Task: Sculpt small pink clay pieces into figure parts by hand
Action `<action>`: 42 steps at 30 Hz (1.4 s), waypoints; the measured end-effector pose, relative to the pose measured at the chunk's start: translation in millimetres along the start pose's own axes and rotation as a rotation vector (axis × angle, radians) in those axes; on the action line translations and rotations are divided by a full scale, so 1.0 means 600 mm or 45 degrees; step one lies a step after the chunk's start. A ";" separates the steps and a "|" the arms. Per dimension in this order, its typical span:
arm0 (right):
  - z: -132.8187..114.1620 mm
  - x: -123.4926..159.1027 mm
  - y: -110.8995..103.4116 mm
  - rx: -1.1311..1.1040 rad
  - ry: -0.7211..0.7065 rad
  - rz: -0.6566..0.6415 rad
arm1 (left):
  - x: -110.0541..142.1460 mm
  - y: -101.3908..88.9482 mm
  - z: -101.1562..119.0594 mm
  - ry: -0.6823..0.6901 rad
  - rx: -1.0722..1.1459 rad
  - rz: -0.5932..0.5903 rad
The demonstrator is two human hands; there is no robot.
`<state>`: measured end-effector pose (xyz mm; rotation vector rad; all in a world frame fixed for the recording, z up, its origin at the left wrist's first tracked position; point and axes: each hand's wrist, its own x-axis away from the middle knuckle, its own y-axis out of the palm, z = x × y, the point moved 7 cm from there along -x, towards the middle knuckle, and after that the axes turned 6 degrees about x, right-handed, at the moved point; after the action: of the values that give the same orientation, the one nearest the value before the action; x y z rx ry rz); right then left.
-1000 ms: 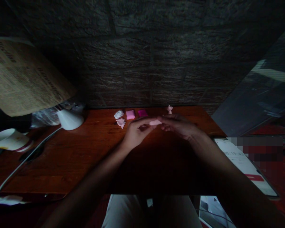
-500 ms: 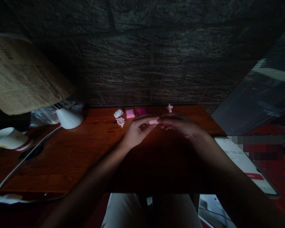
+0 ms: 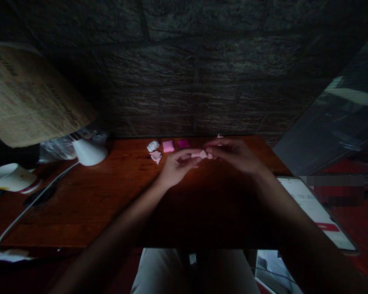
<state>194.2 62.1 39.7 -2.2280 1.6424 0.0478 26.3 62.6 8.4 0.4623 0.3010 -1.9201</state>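
1. Phone (image 3: 313,210), one, near right, screen lit. Grey digits, "19" legible among them, the rest blurred; red bar near the bottom, no words I can read.
2. Paper cup (image 3: 10,178), one, left, tipped towards its side. No lettering made out.
3. Left hand (image 3: 176,166), mine. Thumb and fingers closed narrow on the left part of the pale pink piece (image 3: 202,154).
4. Pale pink piece, one, soft-looking, held between my two hands above the table (image 3: 116,204). Long axis roughly left to right: it lies to the right of my left palm and to the left of my right fingers. The left hand has the more of it.
5. Right hand (image 3: 236,153), mine. Fingertips at the right end, narrowly parted; whether they pinch or only touch, I cannot tell.
6. Frilled pink scrap (image 3: 156,157), just left of my left hand.
7. Beyond it, left to right: white lump (image 3: 153,145), pink block (image 3: 168,146), magenta block (image 3: 184,143). Unlabelled so far as visible.
8. Printed lampshade (image 3: 33,94), far left, newspaper-style. "llection" legible, its start cut off; a second large word unclear.
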 end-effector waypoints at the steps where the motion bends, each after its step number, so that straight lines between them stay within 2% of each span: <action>1: -0.001 0.000 0.003 0.013 -0.007 -0.019 | 0.000 0.000 0.000 0.003 0.003 -0.006; 8: -0.002 -0.001 0.016 0.076 -0.049 -0.039 | 0.001 0.004 0.000 0.013 -0.052 -0.022; 14: 0.000 -0.002 0.021 0.100 -0.092 -0.072 | 0.001 0.000 -0.002 0.019 -0.066 0.068; 22: -0.004 -0.004 0.017 0.159 -0.253 0.121 | -0.001 -0.011 -0.006 -0.038 -0.089 0.152; 24: -0.003 -0.004 0.010 0.133 -0.221 0.173 | -0.001 -0.014 -0.001 -0.013 -0.110 0.166; 27: 0.007 -0.004 -0.001 0.019 -0.075 0.230 | 0.000 -0.016 0.011 0.074 -0.163 0.192; 31: 0.018 -0.002 0.005 -0.099 0.091 0.161 | 0.002 -0.011 0.026 0.195 -0.265 0.174; 38: 0.027 0.001 0.018 -0.265 0.223 0.129 | 0.010 -0.003 0.047 0.394 -0.492 0.152; 42: 0.024 -0.001 0.023 -0.299 0.177 0.105 | 0.011 -0.001 0.052 0.444 -0.542 0.131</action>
<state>183.7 63.8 22.8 -2.3807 1.8900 0.1152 18.0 44.2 33.2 0.5111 0.8762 -1.6104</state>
